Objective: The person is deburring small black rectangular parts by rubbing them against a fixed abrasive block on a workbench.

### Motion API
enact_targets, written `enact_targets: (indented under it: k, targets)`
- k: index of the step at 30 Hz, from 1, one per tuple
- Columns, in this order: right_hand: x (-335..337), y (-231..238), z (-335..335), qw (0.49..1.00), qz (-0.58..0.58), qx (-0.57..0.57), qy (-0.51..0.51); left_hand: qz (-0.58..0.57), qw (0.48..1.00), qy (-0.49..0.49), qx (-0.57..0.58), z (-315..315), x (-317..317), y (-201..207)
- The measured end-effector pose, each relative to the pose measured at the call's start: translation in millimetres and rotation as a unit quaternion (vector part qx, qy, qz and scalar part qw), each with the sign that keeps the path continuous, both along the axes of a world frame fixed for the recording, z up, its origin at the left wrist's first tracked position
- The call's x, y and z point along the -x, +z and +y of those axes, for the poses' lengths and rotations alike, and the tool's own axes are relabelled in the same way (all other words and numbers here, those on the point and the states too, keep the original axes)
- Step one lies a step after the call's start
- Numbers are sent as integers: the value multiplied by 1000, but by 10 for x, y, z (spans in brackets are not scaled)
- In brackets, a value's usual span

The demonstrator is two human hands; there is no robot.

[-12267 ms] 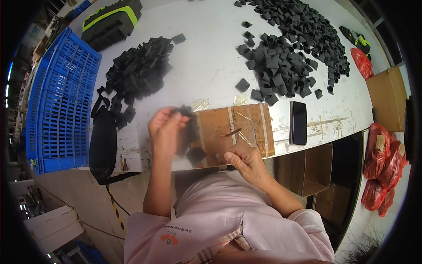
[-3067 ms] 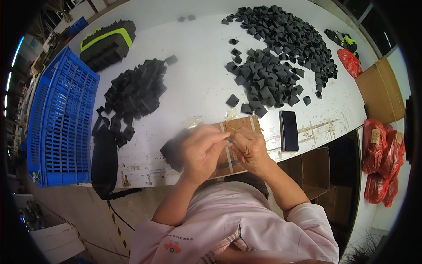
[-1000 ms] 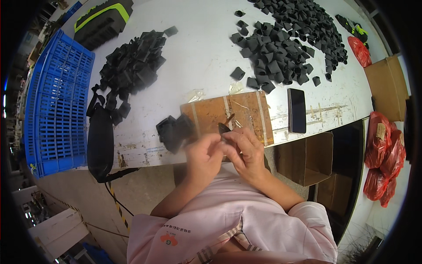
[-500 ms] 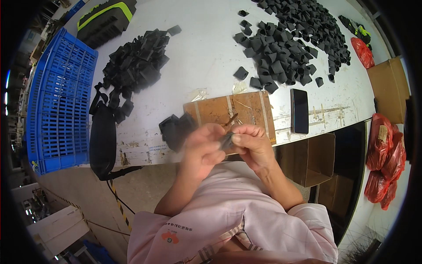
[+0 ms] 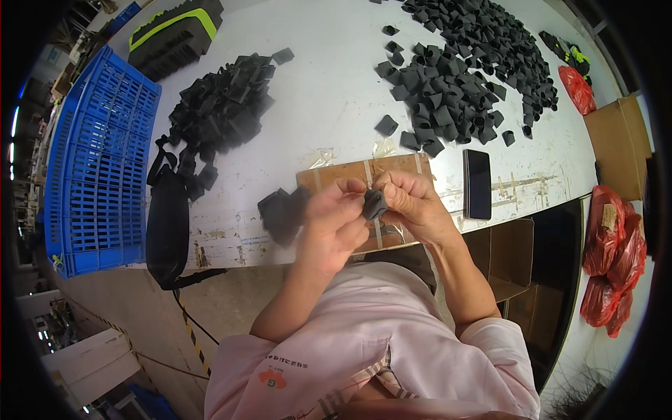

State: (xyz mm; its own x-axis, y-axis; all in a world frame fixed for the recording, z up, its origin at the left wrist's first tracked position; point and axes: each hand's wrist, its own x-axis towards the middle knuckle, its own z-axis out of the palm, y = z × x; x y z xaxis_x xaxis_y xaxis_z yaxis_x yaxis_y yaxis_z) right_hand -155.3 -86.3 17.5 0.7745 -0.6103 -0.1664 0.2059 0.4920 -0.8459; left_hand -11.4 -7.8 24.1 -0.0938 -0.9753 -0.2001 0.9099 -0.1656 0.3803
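A small black fabric loop (image 5: 375, 204) is held over the cardboard's near edge, its hollow side showing as a dark curl. My right hand (image 5: 418, 208) grips its right side between thumb and fingers. My left hand (image 5: 334, 222) is closed at its left edge, thumb and forefinger pinched together; the exact contact there is partly hidden. Under both hands lies a taped brown cardboard sheet (image 5: 411, 166). Just left of my left hand, several flat black pieces (image 5: 278, 213) sit in a small blurred stack.
A large heap of black loops (image 5: 448, 94) spreads across the far right; flat black pieces (image 5: 227, 105) pile at left. A black pouch (image 5: 168, 227) lies beside a blue crate (image 5: 101, 168). A phone (image 5: 477, 183) rests right of the cardboard. Red bags (image 5: 607, 238) hang at right.
Both hands have shifted slightly, and the black loop has turned so that more of its curl shows. The brown object seen on the cardboard is now out of sight.
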Motion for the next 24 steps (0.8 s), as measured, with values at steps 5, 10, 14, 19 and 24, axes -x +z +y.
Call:
enact_targets:
  k: [5,10,14,19,24]
  targets:
    - [-36,18,-80,1000,-18,15,-3,37,999,23,32,-23,-1,-7]
    - [-21,-19,19,998,-4,59,0,17,999,16,40,14,-25,-105]
    - [18,95,24,955,154,246,-56,-428,888,156,65,-40,81,16]
    - [90,187,181,783,169,539,-261,-657,677,227,244,-176,37,192]
    - [-19,298,252,800,155,528,-240,-512,809,211,196,-86,85,52]
